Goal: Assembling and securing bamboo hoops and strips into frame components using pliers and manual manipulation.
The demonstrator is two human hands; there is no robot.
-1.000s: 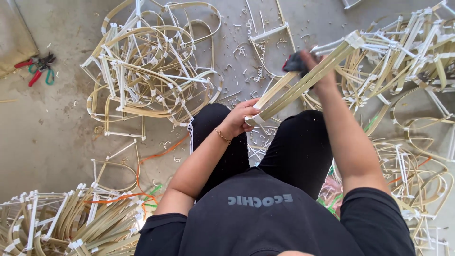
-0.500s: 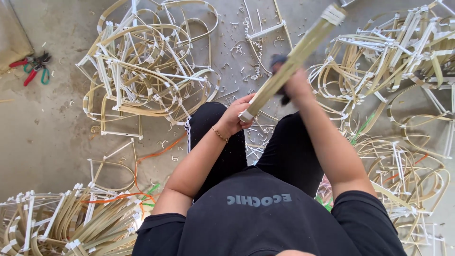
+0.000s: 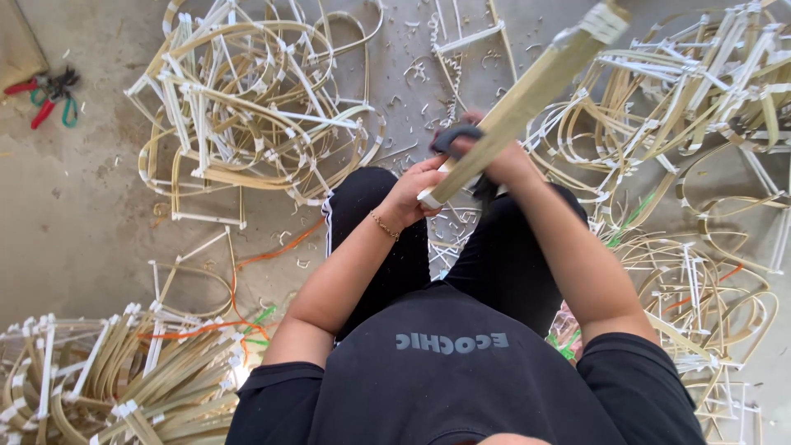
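My left hand (image 3: 412,191) grips the near end of a bundle of pale bamboo strips (image 3: 527,92) bound with white tape at both ends. The bundle slants up and away to the right, above my knees in black trousers. My right hand (image 3: 494,161) is closed on a dark-handled tool (image 3: 455,138) pressed against the bundle's side, partly hidden behind it. A thin gold bracelet (image 3: 383,225) sits on my left wrist.
Tangled bent bamboo frames with white tape lie in heaps ahead on the left (image 3: 247,107), on the right (image 3: 700,124) and at the lower left (image 3: 107,371). Red and green-handled pliers (image 3: 45,92) lie on the concrete floor far left. Shavings litter the floor (image 3: 428,66). Orange and green strips lie nearby.
The bundle's far end has swung upward and steeper, now reaching the frame's top. My right hand with the tool has slid down the bundle toward my left hand.
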